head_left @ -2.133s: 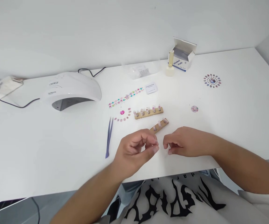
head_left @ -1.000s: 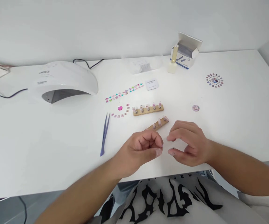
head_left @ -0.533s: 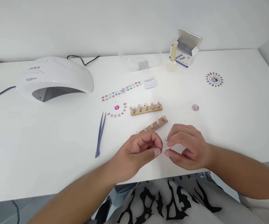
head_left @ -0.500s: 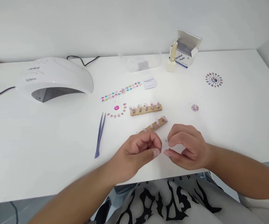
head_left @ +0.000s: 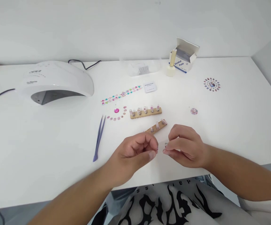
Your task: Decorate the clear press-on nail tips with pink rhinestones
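My left hand [head_left: 135,154] is closed in a pinch near the table's front edge, with a speck of something at its fingertips, too small to name. Facing it, a small gap away, my right hand [head_left: 187,147] has thumb and index finger pressed together beside a tiny clear piece [head_left: 166,144]. Just beyond my left hand lies a wooden strip [head_left: 157,126] bearing pinkish nail tips, its near end hidden by that hand. A second wooden strip [head_left: 146,113] behind it holds several decorated nail tips upright. Purple tweezers [head_left: 99,139] lie to the left.
A white nail lamp [head_left: 62,78] stands at the left. Toward the back are an alcohol pad packet [head_left: 150,87], a clear plastic case [head_left: 141,67], a polish bottle [head_left: 170,70] and an open box [head_left: 183,62]. Flower stickers [head_left: 121,94], a pink gem [head_left: 116,110] and a round sticker [head_left: 194,111] lie about.
My right thumb and index finger have closed together from a parted pose. My left hand has shifted slightly left, still pinched. The whole view has moved a little.
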{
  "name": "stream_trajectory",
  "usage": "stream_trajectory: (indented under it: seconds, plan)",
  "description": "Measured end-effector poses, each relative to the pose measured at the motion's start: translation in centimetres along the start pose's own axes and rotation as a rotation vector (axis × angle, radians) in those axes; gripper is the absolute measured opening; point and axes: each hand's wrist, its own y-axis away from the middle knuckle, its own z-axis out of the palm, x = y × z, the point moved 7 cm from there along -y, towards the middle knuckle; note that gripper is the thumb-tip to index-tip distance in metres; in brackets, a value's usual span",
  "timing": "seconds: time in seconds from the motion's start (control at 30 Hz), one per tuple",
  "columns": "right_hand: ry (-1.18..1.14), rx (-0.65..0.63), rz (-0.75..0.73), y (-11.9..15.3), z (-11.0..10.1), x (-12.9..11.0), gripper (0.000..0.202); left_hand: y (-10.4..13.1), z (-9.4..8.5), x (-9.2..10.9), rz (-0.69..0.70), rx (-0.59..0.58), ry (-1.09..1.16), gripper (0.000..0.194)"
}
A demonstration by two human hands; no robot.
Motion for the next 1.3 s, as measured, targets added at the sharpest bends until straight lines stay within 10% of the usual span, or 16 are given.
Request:
stream_trajectory:
  seconds: [0.57, 0.9, 1.3]
  plan:
    - [-0.04, -0.145, 0.033, 0.0, 1.0, 1.1, 0.017, 0.3, -0.5, 0.4, 0.061, -0.009, 0.0, 0.01]
    - [-0.488, 0.034, 0.318, 0.4, 0.7, 2.3, 0.027, 0.5, 0.2, -0.1, 0.048, -0.046, -0.096, 0.007]
    - [-0.374, 0.073, 0.321, 1.2, 1.3, 1.6, 0.029, -0.2, 0.8, -1.0, -0.007, -0.044, -0.106, 0.011]
